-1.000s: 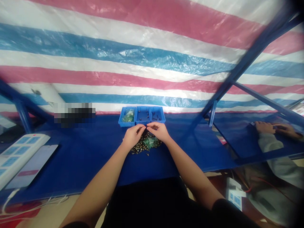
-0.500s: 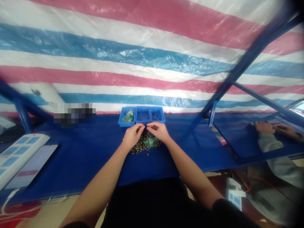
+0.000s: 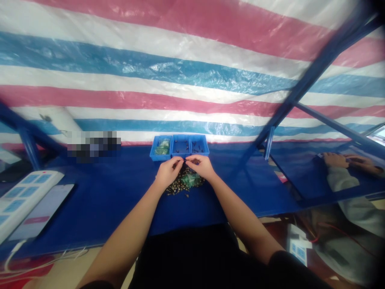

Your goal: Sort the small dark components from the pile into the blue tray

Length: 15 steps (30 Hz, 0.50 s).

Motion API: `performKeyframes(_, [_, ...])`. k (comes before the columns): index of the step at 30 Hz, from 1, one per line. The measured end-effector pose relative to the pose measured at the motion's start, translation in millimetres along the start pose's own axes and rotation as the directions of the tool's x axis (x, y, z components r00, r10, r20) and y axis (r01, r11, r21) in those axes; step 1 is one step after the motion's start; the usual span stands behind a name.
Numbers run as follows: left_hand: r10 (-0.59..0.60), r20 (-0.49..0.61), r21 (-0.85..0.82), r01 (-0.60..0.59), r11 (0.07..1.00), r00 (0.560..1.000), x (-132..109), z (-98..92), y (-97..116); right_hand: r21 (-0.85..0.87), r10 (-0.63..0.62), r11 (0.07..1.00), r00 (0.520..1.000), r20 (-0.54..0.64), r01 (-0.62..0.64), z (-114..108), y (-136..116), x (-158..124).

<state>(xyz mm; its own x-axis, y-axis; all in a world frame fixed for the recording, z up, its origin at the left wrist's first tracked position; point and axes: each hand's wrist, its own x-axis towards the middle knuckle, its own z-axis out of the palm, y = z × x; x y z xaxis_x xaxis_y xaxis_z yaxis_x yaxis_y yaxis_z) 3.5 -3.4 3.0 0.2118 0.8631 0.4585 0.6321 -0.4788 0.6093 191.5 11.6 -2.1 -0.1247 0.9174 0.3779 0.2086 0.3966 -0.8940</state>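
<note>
My left hand [image 3: 167,171] and my right hand [image 3: 200,165] meet fingertip to fingertip above a heap of small dark and brass-coloured parts [image 3: 177,187] with a green packet [image 3: 189,180] in it. Both hands are closed in a pinch. What they pinch is too small to make out. Just beyond the hands stands a blue tray with three compartments [image 3: 179,147]; its left compartment holds green packets, the other two hold small dark parts.
A white power strip [image 3: 18,198] and a phone [image 3: 42,210] lie at the left on the blue table [image 3: 105,196]. Another person's hands [image 3: 345,161] rest on the neighbouring table at the right. Blue frame posts [image 3: 269,142] rise beside it. A striped tarp hangs behind.
</note>
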Motion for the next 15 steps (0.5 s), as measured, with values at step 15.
performKeyframes(15, [0.03,-0.012,0.02,-0.03,0.999,0.999,0.9,1.8,-1.7,0.0,0.005,1.0,1.0,0.003,-0.005,-0.4,0.0,-0.4])
